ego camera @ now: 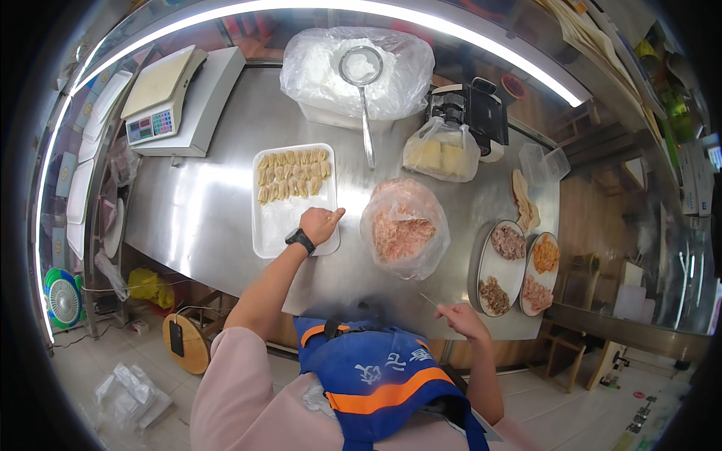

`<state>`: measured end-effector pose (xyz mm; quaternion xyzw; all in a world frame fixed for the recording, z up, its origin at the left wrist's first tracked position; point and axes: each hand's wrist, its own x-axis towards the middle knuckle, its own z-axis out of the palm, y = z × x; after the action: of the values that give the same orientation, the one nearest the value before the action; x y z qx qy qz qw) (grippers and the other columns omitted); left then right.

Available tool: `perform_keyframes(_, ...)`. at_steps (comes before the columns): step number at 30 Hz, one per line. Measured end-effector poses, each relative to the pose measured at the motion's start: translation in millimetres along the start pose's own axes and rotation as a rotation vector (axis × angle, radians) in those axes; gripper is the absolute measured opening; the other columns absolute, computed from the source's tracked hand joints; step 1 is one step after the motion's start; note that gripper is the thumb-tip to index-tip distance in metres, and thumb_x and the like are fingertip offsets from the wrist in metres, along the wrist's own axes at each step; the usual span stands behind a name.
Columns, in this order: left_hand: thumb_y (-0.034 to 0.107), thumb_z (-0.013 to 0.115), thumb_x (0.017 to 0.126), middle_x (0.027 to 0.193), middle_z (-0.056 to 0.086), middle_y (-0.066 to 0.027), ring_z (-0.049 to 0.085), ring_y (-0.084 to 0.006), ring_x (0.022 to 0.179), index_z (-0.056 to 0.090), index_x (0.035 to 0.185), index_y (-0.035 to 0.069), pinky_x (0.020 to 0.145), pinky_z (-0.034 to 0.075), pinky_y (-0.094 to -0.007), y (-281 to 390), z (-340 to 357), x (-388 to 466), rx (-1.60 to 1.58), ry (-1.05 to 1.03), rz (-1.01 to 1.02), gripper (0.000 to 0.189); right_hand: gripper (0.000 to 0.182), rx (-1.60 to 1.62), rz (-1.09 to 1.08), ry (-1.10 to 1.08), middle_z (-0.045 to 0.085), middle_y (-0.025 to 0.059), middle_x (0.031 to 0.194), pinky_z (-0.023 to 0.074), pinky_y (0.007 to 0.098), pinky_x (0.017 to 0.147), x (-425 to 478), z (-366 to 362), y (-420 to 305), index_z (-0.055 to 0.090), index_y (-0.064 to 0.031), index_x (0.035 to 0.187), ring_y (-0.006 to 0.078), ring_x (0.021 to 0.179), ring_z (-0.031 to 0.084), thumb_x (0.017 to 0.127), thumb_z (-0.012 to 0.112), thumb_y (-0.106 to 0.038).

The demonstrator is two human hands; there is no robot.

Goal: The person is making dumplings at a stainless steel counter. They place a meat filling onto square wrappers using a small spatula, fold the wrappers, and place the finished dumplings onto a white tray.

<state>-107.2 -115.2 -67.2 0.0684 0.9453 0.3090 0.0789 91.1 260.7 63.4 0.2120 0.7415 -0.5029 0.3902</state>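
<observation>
My left hand (321, 224), with a dark watch on the wrist, is over the right edge of a white tray (262, 234). Its fingers curl out of sight beneath it, so whatever they may hold is hidden. Rows of small folded wontons (294, 172) fill the tray's far half. Low on the right, my right hand (465, 322) grips a thin stick-like tool (428, 299) that points toward the middle of the table. Between and beyond my hands sits an open plastic bag (437, 248) of pink minced meat (400, 231).
A flour-filled, plastic-lined tub (321, 73) with a sieve (369, 141) stands at the back. Bagged yellow wrappers (440, 155) lie beside a black machine (485, 113). Oval plates (502, 269) of fillings stand right of the meat. A scale (163, 96) occupies the far left of the metal table (186, 208).
</observation>
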Motion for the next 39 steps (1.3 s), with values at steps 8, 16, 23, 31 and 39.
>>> perform_keyframes(8,0.048,0.052,0.089,0.131,0.05,-0.0151,0.041,-0.0309,0.126,0.061,0.113,0.003,0.104,0.031,-0.0469,1.5,-42.1,57.4,0.411,-0.083,0.441,0.052,0.039,0.07,0.026,0.04,0.045,-0.0038,0.058,0.0307,0.0236,0.048,-2.2,8.4,-20.1,0.07,-0.0011,0.084,0.0058,0.051,0.038,0.093,0.056,-0.037)
perform_keyframes(16,0.048,0.042,0.094,0.15,0.027,-0.0183,0.016,-0.0304,0.143,0.029,0.143,-0.003,0.117,0.009,-0.0463,-33.8,-28.2,18.1,0.46,-0.14,0.357,0.072,0.039,0.078,0.011,0.022,0.044,-0.0048,0.057,0.0292,0.0244,0.046,-1.9,11.6,-37.1,0.069,-0.0013,0.084,0.0053,0.05,0.037,0.093,0.056,-0.037)
perform_keyframes(23,0.032,0.054,0.091,0.141,0.04,-0.0193,0.032,-0.0352,0.135,0.049,0.129,0.001,0.113,0.021,-0.0463,38.9,-19.1,15.6,0.221,0.077,0.457,0.049,0.039,0.171,-0.051,0.011,0.055,-0.0017,0.068,0.0369,0.0244,0.055,0.0,6.4,-25.3,0.069,-0.0005,0.087,0.0069,0.06,0.044,0.093,0.056,-0.036)
perform_keyframes(31,0.014,0.055,0.088,0.104,0.064,-0.0205,0.06,-0.037,0.099,0.06,0.108,0.001,0.086,0.048,-0.0423,227.8,-0.4,109.2,-0.303,0.026,0.641,0.024,0.036,0.311,-0.035,0.139,0.037,-0.0078,0.056,0.0259,0.0206,0.045,-15.1,-1.7,30.6,0.069,-0.0044,0.089,0.0029,0.05,0.032,0.096,0.053,-0.036)
perform_keyframes(39,0.021,0.056,0.081,0.1,0.065,-0.0251,0.063,-0.0371,0.097,0.066,0.104,0.002,0.088,0.049,-0.0423,195.4,85.6,266.7,0.468,-0.211,0.325,0.031,0.036,0.549,-0.067,0.248,0.039,-0.0069,0.057,0.0279,0.022,0.048,-42.9,-16.6,90.2,0.069,-0.003,0.087,0.0033,0.053,0.035,0.096,0.053,-0.035)
